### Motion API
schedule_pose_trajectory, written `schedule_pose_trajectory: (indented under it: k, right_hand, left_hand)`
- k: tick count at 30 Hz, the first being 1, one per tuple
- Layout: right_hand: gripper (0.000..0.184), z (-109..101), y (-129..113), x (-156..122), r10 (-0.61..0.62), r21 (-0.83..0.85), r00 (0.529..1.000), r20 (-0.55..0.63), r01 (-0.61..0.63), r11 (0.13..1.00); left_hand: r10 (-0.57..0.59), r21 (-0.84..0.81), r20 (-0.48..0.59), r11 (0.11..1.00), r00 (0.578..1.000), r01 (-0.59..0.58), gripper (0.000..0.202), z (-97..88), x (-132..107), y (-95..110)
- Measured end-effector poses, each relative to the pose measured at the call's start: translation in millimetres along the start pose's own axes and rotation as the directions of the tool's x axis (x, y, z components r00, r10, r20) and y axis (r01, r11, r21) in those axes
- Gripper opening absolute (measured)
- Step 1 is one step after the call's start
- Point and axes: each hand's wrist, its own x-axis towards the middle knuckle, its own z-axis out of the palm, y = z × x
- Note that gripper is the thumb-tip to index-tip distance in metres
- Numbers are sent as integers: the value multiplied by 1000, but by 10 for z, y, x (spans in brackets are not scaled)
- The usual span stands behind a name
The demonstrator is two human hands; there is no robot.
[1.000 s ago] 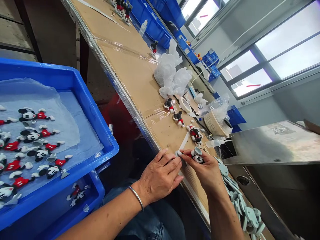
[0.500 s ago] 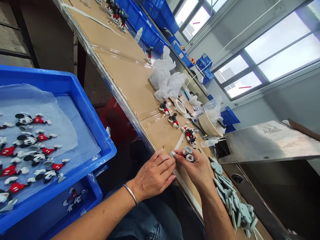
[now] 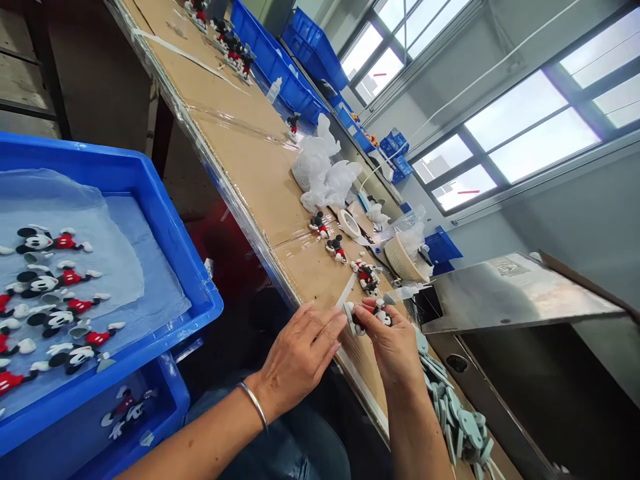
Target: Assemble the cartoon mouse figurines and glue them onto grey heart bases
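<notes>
At the cardboard-topped bench [image 3: 235, 127], my right hand [image 3: 393, 347] pinches a Mickey Mouse figure [image 3: 370, 315] between thumb and fingers, close to the bench's near edge. My left hand [image 3: 300, 360], with a bangle [image 3: 253, 403] on the wrist, sits right beside it, fingers loosely extended, tips at the figure's white-gloved end. Can't tell if they touch. A white strip [image 3: 346, 291] lies just past those fingertips.

Status, as far as visible: figures that look finished lie in rows on a film sheet [image 3: 95, 247] in the blue tray [image 3: 165, 220] to my left, and at least one more sits in the blue bin [image 3: 170, 400] below it. Other figures [image 3: 337, 248] stand on the bench ahead. Left over: a big heap of flat grey-blue pieces [image 3: 453, 413] on my right. Total count can't be read, since the tray runs out of frame.
</notes>
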Motion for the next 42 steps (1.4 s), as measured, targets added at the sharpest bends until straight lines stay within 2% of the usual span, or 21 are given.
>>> schedule_pose_trajectory:
  k: [4,9,15,20,22,24,26,28,29,31,32,34,38,40,42]
  right_hand:
    - [42,21,-170,-117,69,118,997,27,-72,990]
    - [41,74,-255,-248,109,213,993,48,-117,970]
    - [38,135,-283,-334,122,329,991,54,-133,935]
    - [38,175,-305,-316,135,423,986,101,-165,891]
    - [39,150,-319,-285,124,414,979,160,-180,892]
    - [49,113,-339,-250,105,392,980,172,-165,905]
    - [63,86,-347,-218,65,406,995,70,-88,910]
    - [63,88,-322,-193,40,433,999,-32,-22,901]
    - [59,101,-295,-184,38,449,999,-16,-26,893]
    - [50,141,-223,-179,55,468,990,129,-110,877]
    - [46,161,-186,-181,63,476,977,205,-156,866]
    - [41,190,-125,-191,66,498,954,291,-210,841]
    - [40,184,-75,-197,73,521,957,282,-217,825]
    - [40,167,-77,-192,62,540,968,242,-188,821]
    - [39,151,-91,-188,61,566,976,208,-171,806]
  left_hand:
    - [-154,-111,-47,983,987,149,70,29,135,123]
    - [-169,-228,-71,962,983,149,61,45,207,133]
    - [-166,-298,-104,946,981,129,56,-48,218,88]
    - [-238,-415,-16,885,971,210,57,-14,182,3]
    - [-307,-474,2,838,952,271,52,27,173,-29]
    - [-407,-548,8,762,913,344,48,62,192,-50]
    - [-517,-647,17,647,856,404,48,85,240,-63]
    - [-594,-752,36,514,804,413,49,97,304,-77]
    - [-616,-792,43,459,787,403,49,100,335,-86]
    - [-639,-823,47,411,767,393,50,106,380,-110]
    - [-641,-816,45,419,767,398,52,109,392,-125]
    - [-622,-765,27,491,782,417,53,117,398,-155]
    - [-490,-590,-99,730,866,345,52,156,371,-199]
    - [-469,-575,-79,742,879,344,54,183,350,-206]
    - [-503,-605,6,686,864,404,59,203,324,-207]
